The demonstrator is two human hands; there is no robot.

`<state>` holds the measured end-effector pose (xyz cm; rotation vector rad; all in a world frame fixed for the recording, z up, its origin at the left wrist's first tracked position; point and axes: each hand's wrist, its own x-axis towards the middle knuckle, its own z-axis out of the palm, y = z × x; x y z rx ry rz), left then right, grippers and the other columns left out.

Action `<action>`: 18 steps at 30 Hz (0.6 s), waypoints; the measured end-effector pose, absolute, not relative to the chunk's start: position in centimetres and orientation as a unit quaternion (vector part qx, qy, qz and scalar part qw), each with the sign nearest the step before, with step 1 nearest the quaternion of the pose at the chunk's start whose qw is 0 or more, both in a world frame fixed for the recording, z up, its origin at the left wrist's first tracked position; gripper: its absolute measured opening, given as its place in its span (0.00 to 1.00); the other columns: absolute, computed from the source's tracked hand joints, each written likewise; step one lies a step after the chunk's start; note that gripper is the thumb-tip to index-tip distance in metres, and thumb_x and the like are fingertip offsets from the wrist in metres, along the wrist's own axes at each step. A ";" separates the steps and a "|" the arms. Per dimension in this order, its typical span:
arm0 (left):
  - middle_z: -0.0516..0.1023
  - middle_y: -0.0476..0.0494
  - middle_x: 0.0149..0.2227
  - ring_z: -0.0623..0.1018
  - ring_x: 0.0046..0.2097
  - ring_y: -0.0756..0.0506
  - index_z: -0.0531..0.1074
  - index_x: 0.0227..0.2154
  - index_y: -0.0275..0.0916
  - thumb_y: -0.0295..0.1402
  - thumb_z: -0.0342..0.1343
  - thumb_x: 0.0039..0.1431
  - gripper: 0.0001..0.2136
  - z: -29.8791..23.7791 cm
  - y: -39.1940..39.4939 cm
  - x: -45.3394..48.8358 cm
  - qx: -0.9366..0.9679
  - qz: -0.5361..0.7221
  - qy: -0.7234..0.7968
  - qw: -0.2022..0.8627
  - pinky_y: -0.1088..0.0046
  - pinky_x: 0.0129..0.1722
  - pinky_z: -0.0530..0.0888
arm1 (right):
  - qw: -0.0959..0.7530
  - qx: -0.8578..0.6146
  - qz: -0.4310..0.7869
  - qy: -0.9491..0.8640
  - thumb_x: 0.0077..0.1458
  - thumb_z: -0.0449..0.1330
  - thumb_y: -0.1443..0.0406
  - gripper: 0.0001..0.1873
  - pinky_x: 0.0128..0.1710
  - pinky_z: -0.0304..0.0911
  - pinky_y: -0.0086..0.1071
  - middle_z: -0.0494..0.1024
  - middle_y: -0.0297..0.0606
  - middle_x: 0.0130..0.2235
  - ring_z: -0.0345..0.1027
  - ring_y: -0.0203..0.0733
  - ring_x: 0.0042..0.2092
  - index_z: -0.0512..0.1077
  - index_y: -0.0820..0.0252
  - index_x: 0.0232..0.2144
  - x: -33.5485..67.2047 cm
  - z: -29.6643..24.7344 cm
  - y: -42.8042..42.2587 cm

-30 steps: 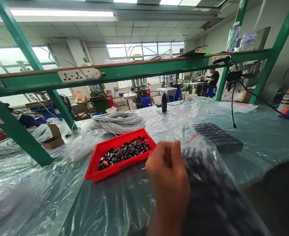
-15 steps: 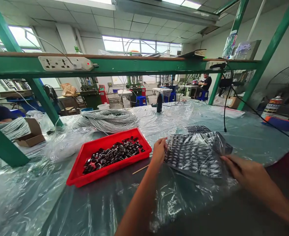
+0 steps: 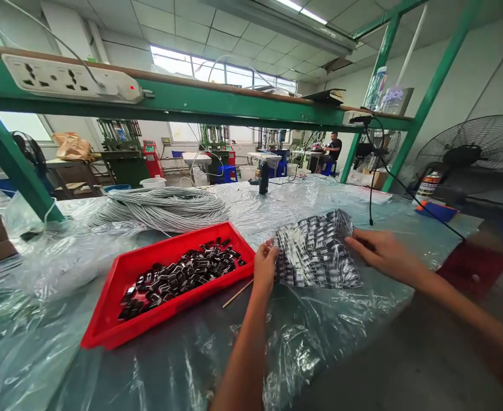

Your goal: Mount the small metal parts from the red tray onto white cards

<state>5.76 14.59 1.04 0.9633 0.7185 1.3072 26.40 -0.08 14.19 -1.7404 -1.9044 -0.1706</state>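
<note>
A clear plastic bag (image 3: 320, 251) packed with rows of small black parts is held up just over the covered table, tilted toward me. At its left edge, my left hand (image 3: 265, 264) has its fingers closed on the plastic. My right hand (image 3: 375, 248) pinches the bag's upper right edge, its fingertips partly hidden and slightly blurred. Left of the bag lies a red tray (image 3: 157, 325) with a heap of small black pieces (image 3: 187, 277) that have shiny faces. Between the tray and my left forearm lies a thin wooden stick (image 3: 238, 294).
Coiled grey cable (image 3: 166, 208) lies behind the tray. A black bottle (image 3: 264, 178) stands farther back. A green shelf beam (image 3: 217, 105) with a power strip (image 3: 74, 80) crosses above the table. A black cord (image 3: 418, 200) hangs at right. A co-worker (image 3: 332, 149) sits far behind.
My view has turned to the right. The bag has been tilted up more, and its contents look flatter. My right hand has moved up along its right edge. My left hand keeps its hold.
</note>
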 end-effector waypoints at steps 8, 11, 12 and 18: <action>0.78 0.42 0.39 0.78 0.42 0.46 0.74 0.44 0.34 0.38 0.58 0.54 0.17 0.9 14.9 5.5 0.488 0.552 0.352 0.577 0.70 0.49 0.71 | 0.233 -0.624 -0.160 -0.729 0.61 0.47 0.47 0.25 0.23 0.49 0.34 0.63 0.33 0.16 0.58 0.39 0.19 0.56 0.53 0.18 26.5 18.6 4.1; 0.78 0.35 0.47 0.77 0.50 0.42 0.73 0.49 0.33 0.35 0.56 0.56 0.18 1.1 14.8 5.6 0.523 0.538 0.399 0.527 0.66 0.54 0.70 | 0.187 -0.609 -0.182 -0.749 0.60 0.48 0.48 0.25 0.24 0.48 0.34 0.60 0.33 0.16 0.56 0.39 0.20 0.54 0.53 0.17 26.5 22.6 8.7; 0.77 0.33 0.50 0.76 0.53 0.40 0.72 0.51 0.33 0.34 0.55 0.57 0.19 1.2 14.6 5.7 0.535 0.533 0.417 0.506 0.64 0.56 0.68 | 0.180 -0.598 -0.184 -0.759 0.60 0.49 0.48 0.24 0.25 0.49 0.33 0.61 0.33 0.16 0.56 0.38 0.21 0.55 0.53 0.17 26.4 23.9 10.2; 0.68 0.25 0.59 0.67 0.63 0.36 0.68 0.57 0.30 0.28 0.46 0.62 0.21 1.7 12.1 6.2 0.615 0.490 0.481 0.388 0.59 0.64 0.61 | 0.132 -0.554 -0.206 -0.796 0.60 0.53 0.55 0.22 0.28 0.50 0.33 0.62 0.32 0.18 0.56 0.38 0.23 0.57 0.55 0.17 25.7 28.1 15.2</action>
